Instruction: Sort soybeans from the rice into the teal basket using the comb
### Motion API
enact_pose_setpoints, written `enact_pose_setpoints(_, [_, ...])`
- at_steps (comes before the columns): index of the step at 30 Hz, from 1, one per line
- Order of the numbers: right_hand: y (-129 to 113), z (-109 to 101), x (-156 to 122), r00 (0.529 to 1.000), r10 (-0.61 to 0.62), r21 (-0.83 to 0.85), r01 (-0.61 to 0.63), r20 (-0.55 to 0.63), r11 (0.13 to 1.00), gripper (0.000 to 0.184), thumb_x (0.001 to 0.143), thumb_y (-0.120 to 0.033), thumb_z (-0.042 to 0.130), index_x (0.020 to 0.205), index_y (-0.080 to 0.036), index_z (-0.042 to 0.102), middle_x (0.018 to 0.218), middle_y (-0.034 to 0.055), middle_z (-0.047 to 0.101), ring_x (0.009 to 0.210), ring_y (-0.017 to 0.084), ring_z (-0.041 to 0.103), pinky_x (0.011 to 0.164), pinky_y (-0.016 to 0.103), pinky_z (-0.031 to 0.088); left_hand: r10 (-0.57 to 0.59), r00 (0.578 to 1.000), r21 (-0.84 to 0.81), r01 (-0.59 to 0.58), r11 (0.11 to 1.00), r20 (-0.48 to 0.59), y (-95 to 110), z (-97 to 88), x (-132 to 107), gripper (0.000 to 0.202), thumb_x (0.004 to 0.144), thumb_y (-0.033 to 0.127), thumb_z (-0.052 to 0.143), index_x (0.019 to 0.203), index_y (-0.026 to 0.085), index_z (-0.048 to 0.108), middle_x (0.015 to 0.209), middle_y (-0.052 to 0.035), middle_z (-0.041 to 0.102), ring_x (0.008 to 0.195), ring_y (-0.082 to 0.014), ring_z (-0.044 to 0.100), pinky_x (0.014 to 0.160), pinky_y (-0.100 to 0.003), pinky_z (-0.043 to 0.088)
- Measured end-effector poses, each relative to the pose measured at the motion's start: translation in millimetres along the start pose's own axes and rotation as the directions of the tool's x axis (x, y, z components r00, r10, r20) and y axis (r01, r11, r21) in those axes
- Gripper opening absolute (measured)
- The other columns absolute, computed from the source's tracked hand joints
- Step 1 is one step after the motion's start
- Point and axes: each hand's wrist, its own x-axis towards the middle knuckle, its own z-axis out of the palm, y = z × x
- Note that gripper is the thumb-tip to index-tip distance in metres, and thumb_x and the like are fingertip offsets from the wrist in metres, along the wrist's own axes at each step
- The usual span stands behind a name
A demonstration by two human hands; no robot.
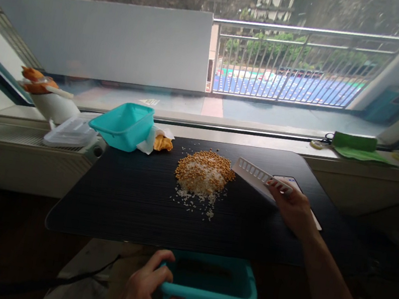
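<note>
Below the table's front edge, my left hand (149, 285) grips the left rim of a turquoise plastic bin (214, 298). My right hand (294, 210) is closed on one end of a white slotted plastic strip (256, 176), which it holds tilted above the right part of the table. The strip's far end comes close to the right side of a pile of yellow soybeans (209, 160). White rice (200, 182) lies over the front of that pile, with loose grains scattered toward me. The inside of the bin is dark, so its contents cannot be made out.
The black table (118, 207) stands against the window sill. A turquoise basket (125, 125) rests at its back left beside an orange-brown cloth or wrapper (163, 143). Partly under my right hand lies a phone (316, 219). A green cloth (355, 145) is on the sill.
</note>
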Motion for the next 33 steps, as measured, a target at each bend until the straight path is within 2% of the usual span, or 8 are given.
enact_pose_setpoints(7, [2.7, -6.7, -16.4, 0.999, 0.018, 0.049, -0.019, 0.033, 0.999, 0.027, 0.085, -0.040, 0.058, 0.094, -0.017, 0.070, 0.084, 0.0041, 0.072, 0.082, 0.023, 0.066, 0.073, 0.033, 0.051, -0.011, 1.000, -0.014, 0.011, 1.000, 0.010, 3.2, 3.6, 4.4, 0.017, 0.068, 0.012, 0.070, 0.067, 0.021, 0.056, 0.110, -0.0028, 0.065, 0.079, -0.0167, 0.070, 0.070, -0.022, 0.054])
enact_pose_setpoints(13, [9.1, -12.7, -29.3, 0.997, 0.070, 0.063, -0.069, -0.022, 0.996, 0.024, 0.084, -0.039, 0.061, 0.094, -0.020, 0.071, 0.084, 0.0039, 0.074, 0.086, 0.026, 0.068, 0.079, 0.037, 0.052, -0.024, 1.000, -0.016, 0.024, 1.000, 0.003, 7.9, 3.9, 4.0, 0.018, 0.067, 0.010, 0.071, 0.066, 0.021, 0.056, 0.111, -0.0029, 0.066, 0.081, -0.0174, 0.071, 0.070, -0.022, 0.054])
enact_pose_setpoints(19, [19.3, -28.4, -54.2, 0.979, 0.182, 0.156, -0.166, -0.096, 0.974, 0.030, 0.080, -0.044, 0.067, 0.097, -0.021, 0.072, 0.099, 0.0064, 0.075, 0.098, 0.031, 0.068, 0.092, 0.045, 0.050, -0.018, 1.000, -0.040, 0.018, 0.999, -0.005, 10.0, 5.5, 6.0, 0.016, 0.068, 0.012, 0.069, 0.064, 0.021, 0.056, 0.110, -0.0034, 0.067, 0.080, -0.0175, 0.071, 0.069, -0.022, 0.055])
enact_pose_setpoints(22, [20.4, -35.8, -68.4, 0.961, 0.257, 0.195, -0.233, -0.108, 0.953, 0.033, 0.076, -0.047, 0.069, 0.097, -0.022, 0.073, 0.097, 0.0056, 0.076, 0.098, 0.033, 0.069, 0.093, 0.049, 0.049, -0.009, 1.000, -0.038, 0.009, 0.999, -0.008, 9.2, 8.1, 6.7, 0.015, 0.068, 0.013, 0.069, 0.065, 0.021, 0.057, 0.109, -0.0035, 0.067, 0.078, -0.0172, 0.070, 0.069, -0.023, 0.055])
enact_pose_setpoints(25, [17.3, -40.8, -79.3, 0.942, 0.303, 0.161, -0.280, -0.142, 0.946, 0.033, 0.076, -0.048, 0.068, 0.098, -0.024, 0.073, 0.095, 0.0047, 0.076, 0.099, 0.035, 0.068, 0.096, 0.053, 0.046, -0.007, 1.000, -0.049, 0.007, 0.999, -0.002, 10.6, 11.6, 8.2, 0.015, 0.068, 0.012, 0.069, 0.065, 0.021, 0.057, 0.109, -0.0040, 0.066, 0.077, -0.0168, 0.070, 0.070, -0.023, 0.055])
enact_pose_setpoints(29, [15.8, -46.7, -85.2, 0.929, 0.334, 0.155, -0.310, -0.163, 0.938, 0.032, 0.077, -0.047, 0.068, 0.100, -0.025, 0.073, 0.095, 0.0033, 0.077, 0.099, 0.035, 0.068, 0.093, 0.051, 0.049, -0.015, 1.000, -0.087, 0.017, 0.996, 0.021, 18.0, 14.1, 12.2, 0.014, 0.068, 0.012, 0.068, 0.065, 0.021, 0.058, 0.110, -0.0041, 0.066, 0.080, -0.0172, 0.070, 0.072, -0.023, 0.055])
enact_pose_setpoints(33, [19.2, -52.5, -86.6, 0.940, 0.329, 0.173, -0.310, -0.094, 0.935, 0.030, 0.077, -0.044, 0.069, 0.100, -0.025, 0.074, 0.097, 0.0026, 0.077, 0.099, 0.034, 0.069, 0.091, 0.048, 0.052, -0.025, 0.999, -0.119, 0.031, 0.992, 0.045, 24.3, 14.5, 14.4, 0.014, 0.068, 0.011, 0.067, 0.064, 0.021, 0.058, 0.109, -0.0045, 0.066, 0.080, -0.0172, 0.070, 0.071, -0.022, 0.055])
